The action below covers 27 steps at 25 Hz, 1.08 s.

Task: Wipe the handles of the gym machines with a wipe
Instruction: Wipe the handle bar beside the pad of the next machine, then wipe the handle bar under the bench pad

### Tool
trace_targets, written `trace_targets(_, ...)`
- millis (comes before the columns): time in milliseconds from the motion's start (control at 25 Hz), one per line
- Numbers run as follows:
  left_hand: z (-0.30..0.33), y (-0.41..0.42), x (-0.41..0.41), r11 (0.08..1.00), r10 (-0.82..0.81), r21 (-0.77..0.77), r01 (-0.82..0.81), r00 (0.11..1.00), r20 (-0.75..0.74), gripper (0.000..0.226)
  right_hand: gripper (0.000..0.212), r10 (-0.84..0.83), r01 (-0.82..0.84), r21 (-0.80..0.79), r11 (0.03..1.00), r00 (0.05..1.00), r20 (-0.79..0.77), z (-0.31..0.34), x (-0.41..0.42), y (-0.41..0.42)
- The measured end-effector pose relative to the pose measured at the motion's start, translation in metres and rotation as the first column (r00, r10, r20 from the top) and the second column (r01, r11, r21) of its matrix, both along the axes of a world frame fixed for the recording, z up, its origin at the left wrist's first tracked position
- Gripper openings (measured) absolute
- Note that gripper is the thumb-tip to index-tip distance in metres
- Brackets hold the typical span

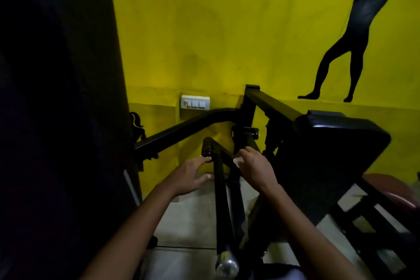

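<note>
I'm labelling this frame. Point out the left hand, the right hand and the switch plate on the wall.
left hand [189, 174], head view, back of the hand.
right hand [255, 169], head view, back of the hand.
switch plate [195, 102], head view, middle of its white face.

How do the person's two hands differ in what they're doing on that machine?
The left hand is spread, only its fingertips touching the handle's end; the right hand curls round a black frame bar. The left sits lower and nearer the wall, the right nearer the black pad. Both are bare; no wipe shows.
</note>
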<state>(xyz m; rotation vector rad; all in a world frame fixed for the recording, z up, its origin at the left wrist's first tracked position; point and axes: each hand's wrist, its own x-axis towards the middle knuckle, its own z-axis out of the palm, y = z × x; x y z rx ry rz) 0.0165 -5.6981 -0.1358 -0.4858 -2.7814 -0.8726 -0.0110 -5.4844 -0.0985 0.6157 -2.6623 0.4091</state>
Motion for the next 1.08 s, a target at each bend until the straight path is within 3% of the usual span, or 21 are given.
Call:
trace_targets(200, 0.014, 0.005, 0.096, 0.997, 0.081, -0.002, -0.081, 0.997, 0.009, 0.055, 0.008, 0.013, -0.012, -0.030, 0.999, 0.999, 0.053, 0.024, 0.080, 0.010)
trace_targets(640, 0.034, -0.006, 0.272, 0.993, 0.117, -0.028, -0.118, 0.993, -0.020, 0.055, 0.007, 0.068, -0.068, -0.003, 0.998, 0.998, 0.017, 0.037, 0.241, -0.001)
trace_targets(760, 0.033, -0.018, 0.328, 0.990, 0.135, -0.031, -0.136, 0.991, -0.011, 0.056, 0.029, 0.176, -0.176, -0.013, 0.984, 0.983, 0.044, 0.034, 0.288, -0.015)
trace_targets(880, 0.039, -0.037, 0.388, 0.983, 0.180, -0.040, -0.179, 0.984, 0.003, 0.060, 0.017, 0.239, -0.238, -0.028, 0.971, 0.970, 0.034, 0.038, 0.330, -0.038)
trace_targets(1080, 0.055, -0.082, 0.483, 0.930, 0.365, -0.013, -0.367, 0.928, -0.071, 0.056, 0.019, 0.438, -0.436, -0.065, 0.897, 0.899, 0.018, 0.052, 0.389, -0.111)
